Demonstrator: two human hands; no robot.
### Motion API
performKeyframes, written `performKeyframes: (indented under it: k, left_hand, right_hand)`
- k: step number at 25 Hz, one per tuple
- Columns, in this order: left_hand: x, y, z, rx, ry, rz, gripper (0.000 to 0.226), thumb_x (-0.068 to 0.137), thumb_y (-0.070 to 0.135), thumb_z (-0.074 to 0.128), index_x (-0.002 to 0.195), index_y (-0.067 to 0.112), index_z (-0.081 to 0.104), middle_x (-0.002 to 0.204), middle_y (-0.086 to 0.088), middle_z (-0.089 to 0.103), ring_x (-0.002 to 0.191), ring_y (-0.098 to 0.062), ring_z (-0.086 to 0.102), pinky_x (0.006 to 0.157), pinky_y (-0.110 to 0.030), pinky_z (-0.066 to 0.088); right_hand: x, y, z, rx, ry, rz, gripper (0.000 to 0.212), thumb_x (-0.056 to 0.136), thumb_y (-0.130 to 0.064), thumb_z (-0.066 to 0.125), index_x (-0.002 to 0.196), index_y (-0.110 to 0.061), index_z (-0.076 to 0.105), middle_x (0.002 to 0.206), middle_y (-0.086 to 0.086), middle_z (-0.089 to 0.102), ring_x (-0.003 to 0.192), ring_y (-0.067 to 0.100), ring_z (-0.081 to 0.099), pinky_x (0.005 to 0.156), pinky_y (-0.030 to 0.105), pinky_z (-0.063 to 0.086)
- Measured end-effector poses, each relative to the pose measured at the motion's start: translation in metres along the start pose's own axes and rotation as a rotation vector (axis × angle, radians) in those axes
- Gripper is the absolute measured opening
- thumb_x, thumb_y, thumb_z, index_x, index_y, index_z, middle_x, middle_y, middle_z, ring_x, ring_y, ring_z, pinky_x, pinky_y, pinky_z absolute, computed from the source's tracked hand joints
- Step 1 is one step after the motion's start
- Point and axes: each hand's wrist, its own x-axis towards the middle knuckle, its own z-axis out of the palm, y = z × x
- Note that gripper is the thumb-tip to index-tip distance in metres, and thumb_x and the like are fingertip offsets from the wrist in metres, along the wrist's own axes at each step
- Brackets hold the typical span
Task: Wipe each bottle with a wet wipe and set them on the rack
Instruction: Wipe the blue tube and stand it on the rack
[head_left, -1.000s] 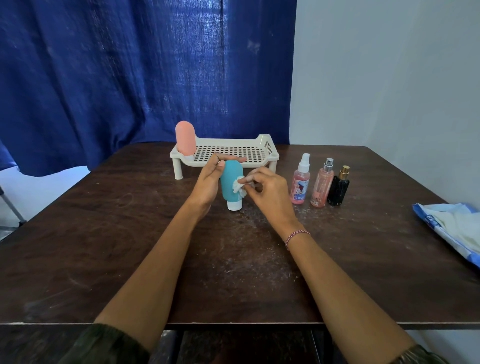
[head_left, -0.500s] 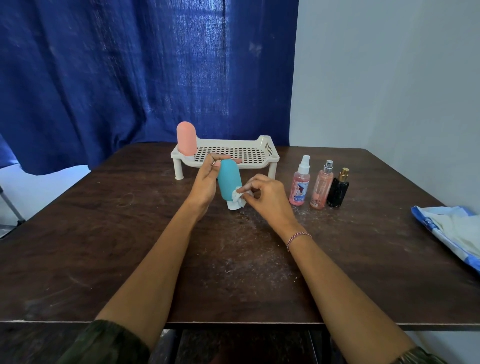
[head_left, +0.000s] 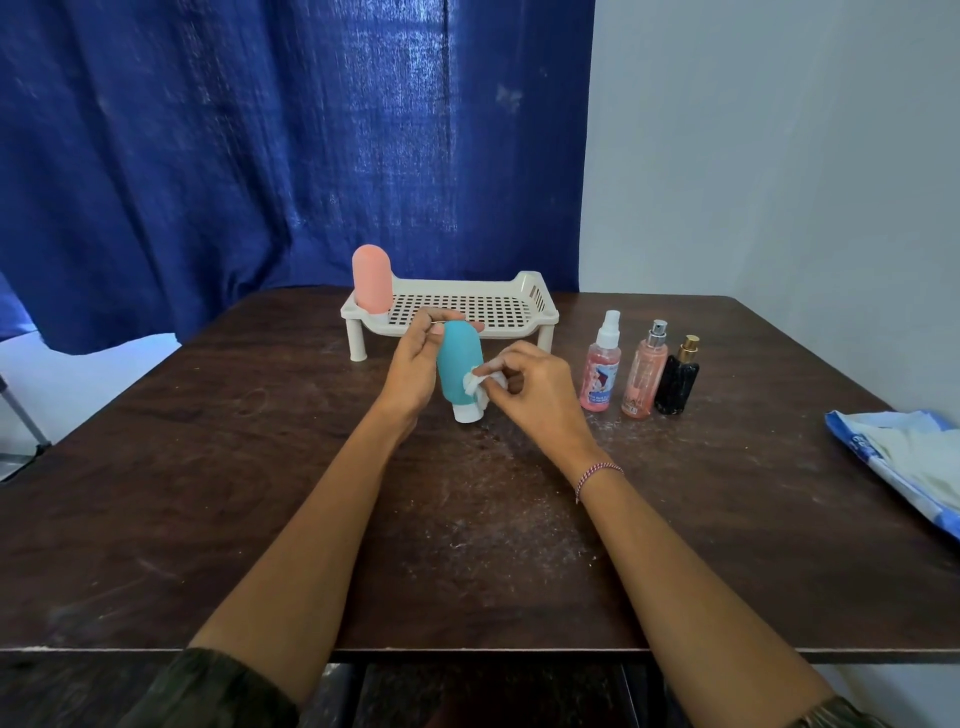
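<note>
Hands (head_left: 413, 371) (head_left: 540, 389) on teal bottle (head_left: 456, 358), wipe (head_left: 474, 383) half-hidden.

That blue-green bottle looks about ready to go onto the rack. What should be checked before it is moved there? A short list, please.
1. Left hand grips the teal soft plastic bottle, white cap down: ok.
2. Right hand pinches the white wet wipe against that bottle: ok.
3. Bottle wiped all round: cannot tell.
4. Free room on the cream perforated plastic rack beside the pink rounded bottle: ok.
5. Every bottle on the rack: not ok; three spray bottles stand on the dark wooden table.
</note>
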Motion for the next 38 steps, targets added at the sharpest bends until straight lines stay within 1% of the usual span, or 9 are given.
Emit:
performKeyframes:
  k: [6,10,12,14,19,21,29,35,38]
  left_hand:
    - [-0.001,0.005,0.003,0.061,-0.058,0.042,0.022,0.102,0.01,0.037,0.106,0.008,0.059,0.108,0.001,0.06,0.097,0.0,0.056,0.083,-0.009,0.044]
    - [-0.001,0.01,0.004,0.087,-0.022,0.023,0.02,0.099,0.011,0.044,0.105,0.014,0.063,0.115,-0.018,0.053,0.104,-0.011,0.052,0.085,-0.01,0.044]
    - [-0.001,0.012,0.004,0.104,-0.011,0.025,0.02,0.098,0.011,0.046,0.106,0.015,0.064,0.117,-0.021,0.053,0.106,-0.015,0.051,0.085,-0.012,0.045]
    - [-0.001,0.012,0.004,0.11,0.008,0.029,0.02,0.098,0.012,0.047,0.108,0.011,0.064,0.119,-0.019,0.055,0.108,-0.016,0.052,0.086,-0.012,0.046]
    - [-0.001,0.011,0.003,0.13,0.073,0.016,0.024,0.097,0.014,0.05,0.114,0.005,0.065,0.123,-0.014,0.057,0.109,-0.018,0.054,0.08,-0.009,0.047]
    - [-0.001,0.011,0.002,0.13,0.094,0.003,0.025,0.097,0.015,0.051,0.114,0.006,0.065,0.123,-0.013,0.057,0.109,-0.017,0.054,0.078,-0.007,0.047]
    - [-0.002,0.012,0.002,0.11,0.17,-0.008,0.022,0.093,0.015,0.057,0.113,0.012,0.067,0.117,-0.007,0.06,0.101,-0.012,0.055,0.078,-0.01,0.049]
    - [-0.001,0.008,-0.001,0.019,0.168,-0.026,0.015,0.092,0.015,0.059,0.101,0.02,0.07,0.103,0.013,0.066,0.092,-0.003,0.058,0.072,-0.01,0.049]
    - [0.0,0.004,-0.002,-0.165,0.096,-0.098,0.016,0.092,0.011,0.058,0.095,0.021,0.07,0.109,0.007,0.068,0.107,-0.008,0.06,0.087,-0.021,0.05]
  right_hand:
    - [0.005,-0.001,-0.006,0.084,0.24,-0.004,0.018,0.08,-0.013,0.072,0.097,-0.01,0.071,0.102,0.004,0.067,0.095,0.003,0.055,0.078,0.022,0.054]
    - [0.006,-0.003,-0.007,0.071,0.288,-0.022,0.021,0.08,-0.016,0.071,0.101,-0.01,0.07,0.103,0.005,0.067,0.094,0.002,0.053,0.078,0.008,0.048]
    - [0.006,-0.004,-0.006,0.044,0.285,-0.039,0.022,0.079,-0.014,0.072,0.1,-0.008,0.07,0.102,0.006,0.067,0.094,0.002,0.053,0.078,0.001,0.043]
    - [0.005,-0.004,-0.005,0.029,0.277,-0.042,0.021,0.079,-0.012,0.072,0.099,-0.007,0.07,0.103,0.006,0.066,0.095,0.002,0.052,0.078,0.001,0.042]
    - [0.003,-0.002,-0.004,0.067,0.194,0.03,0.021,0.079,-0.011,0.071,0.1,-0.007,0.07,0.108,0.005,0.065,0.102,0.008,0.056,0.086,0.024,0.053]
    - [0.002,-0.001,-0.003,0.067,0.154,0.06,0.02,0.08,-0.011,0.071,0.1,-0.008,0.069,0.108,0.005,0.065,0.102,0.012,0.058,0.086,0.027,0.054]
    - [0.002,0.005,0.0,0.008,0.039,0.121,0.011,0.079,-0.011,0.072,0.09,-0.012,0.069,0.099,0.0,0.065,0.084,0.003,0.058,0.08,0.019,0.052]
    - [0.001,0.007,0.002,-0.019,0.012,0.146,0.01,0.078,-0.011,0.072,0.087,-0.013,0.068,0.096,-0.003,0.064,0.078,0.002,0.055,0.074,0.008,0.046]
    - [0.0,0.006,0.003,0.0,-0.042,0.147,0.01,0.077,-0.007,0.07,0.086,-0.011,0.069,0.095,0.0,0.065,0.079,0.004,0.056,0.074,0.011,0.048]
